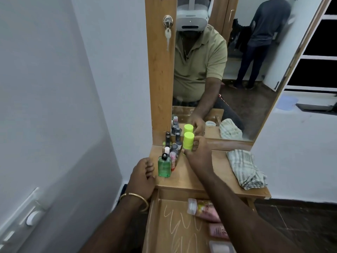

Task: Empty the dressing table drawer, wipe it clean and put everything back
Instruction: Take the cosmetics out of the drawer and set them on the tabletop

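The wooden drawer [155, 225] is pulled out at the bottom, its floor marked with pale scribbles. Pink bottles [206, 209] lie along its right side, partly under my right forearm. My right hand [197, 153] grips a lime-green capped container [188, 140] just above the dressing table top [189, 178], near the mirror. My left hand [143, 177] rests on the table's front left corner, fingers curled over the edge, holding nothing. A green liquid bottle [164, 167] and several small cosmetic bottles [173, 148] stand in a cluster at the back left of the table.
A folded checked cloth [244, 168] lies on the right of the table top. The mirror [228, 70] rises behind, showing another person standing in the room. A key [168, 36] hangs in the wooden side panel. White wall closes in on the left.
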Motion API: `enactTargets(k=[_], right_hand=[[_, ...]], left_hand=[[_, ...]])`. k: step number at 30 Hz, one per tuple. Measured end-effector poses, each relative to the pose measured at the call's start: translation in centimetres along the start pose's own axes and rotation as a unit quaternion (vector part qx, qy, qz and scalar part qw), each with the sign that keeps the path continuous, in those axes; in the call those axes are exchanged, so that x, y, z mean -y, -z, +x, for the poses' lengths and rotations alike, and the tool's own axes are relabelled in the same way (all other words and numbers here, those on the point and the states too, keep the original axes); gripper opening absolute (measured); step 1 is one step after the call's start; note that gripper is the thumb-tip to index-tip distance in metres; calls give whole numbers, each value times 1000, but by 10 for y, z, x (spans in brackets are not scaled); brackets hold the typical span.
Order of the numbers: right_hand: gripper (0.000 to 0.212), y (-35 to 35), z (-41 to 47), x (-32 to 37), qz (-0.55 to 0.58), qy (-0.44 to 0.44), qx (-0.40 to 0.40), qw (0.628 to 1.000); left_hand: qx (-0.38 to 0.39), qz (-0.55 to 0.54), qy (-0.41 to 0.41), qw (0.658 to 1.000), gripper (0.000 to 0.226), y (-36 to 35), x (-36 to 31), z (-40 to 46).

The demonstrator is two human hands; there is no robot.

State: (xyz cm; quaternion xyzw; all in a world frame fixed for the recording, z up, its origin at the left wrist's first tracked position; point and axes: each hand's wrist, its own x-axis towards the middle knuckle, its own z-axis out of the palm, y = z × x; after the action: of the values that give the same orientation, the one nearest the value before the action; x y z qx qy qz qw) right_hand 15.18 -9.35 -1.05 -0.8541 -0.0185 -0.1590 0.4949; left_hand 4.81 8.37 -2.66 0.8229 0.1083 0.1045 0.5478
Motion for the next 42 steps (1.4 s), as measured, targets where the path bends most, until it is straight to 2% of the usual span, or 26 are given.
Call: enactTargets(k=[5,9,12,14,16,18,19,21,23,26,29,35,42], right_hand=[[52,-6,4,-2,-2,-7,-4,1000],[63,-5,4,-4,-4,-18,6,1000],[68,10,-2,0,-12,-18,15,1000],[66,26,-8,3,-6,-15,28,999],[64,44,-17,5,-2,-13,38,999],[61,62,-28,5,-1,-4,40,999],[59,69,-33,6,4,1,40,999],[56,83,-43,5,21,4,43,999],[54,96,-53,4,35,2,51,998],[52,113,-66,2,44,-3,61,997],[50,130,-75,-5,43,-13,65,997],[47,149,-83,-19,44,-32,60,997],[49,147,-90,-15,31,-29,66,997]], left_hand=[[2,-7,13,1000,49,1,2,1],[-6,-39,17,999,48,0,-3,-3],[-88,-101,33,990,43,-1,-12,-14],[-173,-107,-3,979,34,-1,-20,-27],[-204,-94,-54,973,25,-7,-27,-48],[-164,-67,-115,977,19,-22,-29,-70],[-115,-39,-143,982,16,-31,-30,-80],[32,52,-178,982,11,-57,-25,-95],[173,147,-183,957,17,-86,-17,-103],[266,258,-190,909,41,-120,-6,-106],[270,342,-187,881,40,-135,-10,-108],[260,363,-150,882,36,-147,-8,-104],[274,418,-149,853,39,-154,-9,-107]])
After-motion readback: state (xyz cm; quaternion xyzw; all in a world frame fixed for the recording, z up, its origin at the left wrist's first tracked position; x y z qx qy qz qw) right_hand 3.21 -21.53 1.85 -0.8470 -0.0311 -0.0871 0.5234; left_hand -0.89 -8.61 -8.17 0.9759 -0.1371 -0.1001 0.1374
